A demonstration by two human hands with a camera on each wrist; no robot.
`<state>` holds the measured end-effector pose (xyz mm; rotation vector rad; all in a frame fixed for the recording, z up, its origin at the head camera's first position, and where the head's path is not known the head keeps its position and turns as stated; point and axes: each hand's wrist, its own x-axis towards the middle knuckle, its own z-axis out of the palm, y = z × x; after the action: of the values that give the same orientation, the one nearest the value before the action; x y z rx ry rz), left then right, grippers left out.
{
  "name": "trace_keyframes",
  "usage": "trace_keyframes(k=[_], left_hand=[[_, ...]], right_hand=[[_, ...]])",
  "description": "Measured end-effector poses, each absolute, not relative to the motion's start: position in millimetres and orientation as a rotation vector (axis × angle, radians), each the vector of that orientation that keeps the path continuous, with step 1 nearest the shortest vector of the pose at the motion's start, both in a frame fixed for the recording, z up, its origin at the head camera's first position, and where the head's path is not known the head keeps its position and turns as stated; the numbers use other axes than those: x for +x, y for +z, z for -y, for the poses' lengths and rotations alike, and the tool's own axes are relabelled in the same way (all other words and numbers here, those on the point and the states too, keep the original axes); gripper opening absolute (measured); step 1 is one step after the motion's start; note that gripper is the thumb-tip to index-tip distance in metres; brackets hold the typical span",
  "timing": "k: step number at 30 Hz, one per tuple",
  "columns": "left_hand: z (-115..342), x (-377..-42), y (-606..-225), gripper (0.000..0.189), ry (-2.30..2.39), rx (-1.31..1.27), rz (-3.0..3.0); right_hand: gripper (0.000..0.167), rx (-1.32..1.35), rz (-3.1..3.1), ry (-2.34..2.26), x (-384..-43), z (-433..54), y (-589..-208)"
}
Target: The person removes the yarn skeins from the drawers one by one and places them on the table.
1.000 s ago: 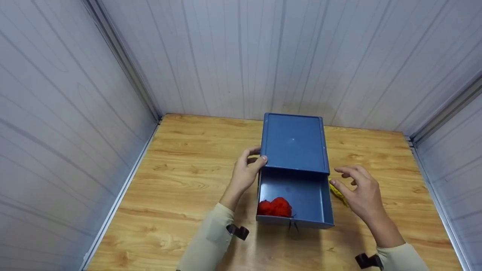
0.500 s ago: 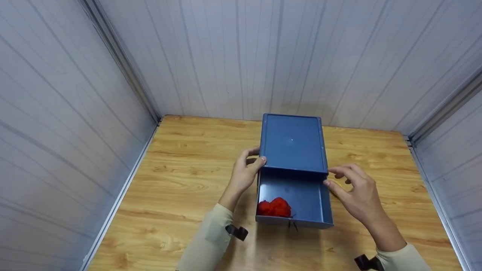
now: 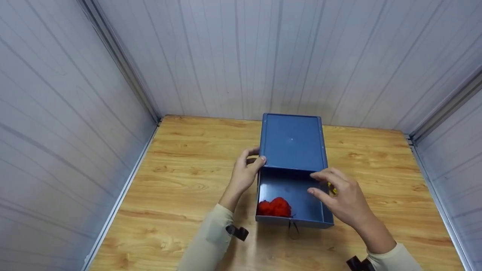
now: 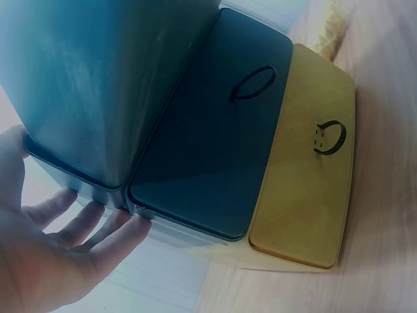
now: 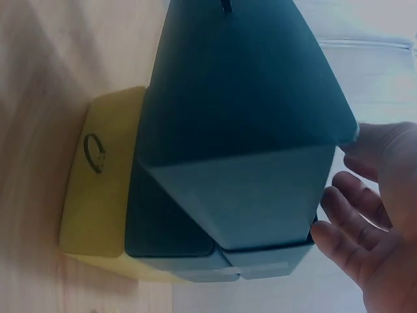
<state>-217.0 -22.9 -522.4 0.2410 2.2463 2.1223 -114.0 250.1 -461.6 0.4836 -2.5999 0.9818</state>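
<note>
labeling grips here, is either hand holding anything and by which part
The left hand grips the blue-topped drawer unit by its left side near the front, thumb at the top edge. The right hand holds nothing visible.

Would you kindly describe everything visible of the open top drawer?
The open top drawer is dark blue and plastic-looking, with a loop on its front. It juts toward the person above a blue drawer and a yellow drawer. Fluffy red material lies in its near left corner; the right hand is at its right side, contact unclear.
</note>
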Motion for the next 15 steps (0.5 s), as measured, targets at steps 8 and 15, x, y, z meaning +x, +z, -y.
trace_keyframes(k=[8,15], left_hand=[[22.3,-215.5,-526.0,0.046,2.145,0.224,-2.225],[21.9,-216.9,-524.2,0.045,2.136,0.229,-2.245]], right_hand=[[0.037,0.572,2.585,0.973,-113.8,-237.7,-463.7],[0.047,0.662,2.709,0.924,-114.1,-225.2,-460.4]])
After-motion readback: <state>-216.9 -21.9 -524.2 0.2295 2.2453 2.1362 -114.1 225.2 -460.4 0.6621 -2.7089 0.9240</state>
